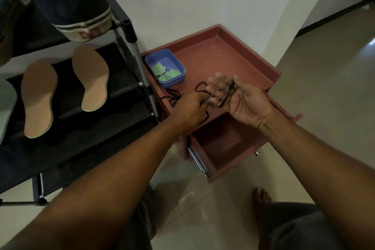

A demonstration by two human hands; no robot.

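A black shoelace [174,95] lies in loose loops on the reddish-brown cabinet top [223,61] and runs up into both hands. My right hand [241,99] is palm up above the cabinet's front edge, with several turns of the lace wound around its fingers and the thumb lying against the lace. My left hand [190,109] is just left of it, knuckles up, and pinches the lace near the right hand's fingertips.
A blue tray [178,79] with green paper scraps stands at the cabinet's back left. The cabinet's drawer [221,144] is pulled open below my hands. A black shoe rack [129,87] to the left holds two tan insoles [38,99] and a shoe [77,10]. My bare foot [261,199] rests on the tiled floor.
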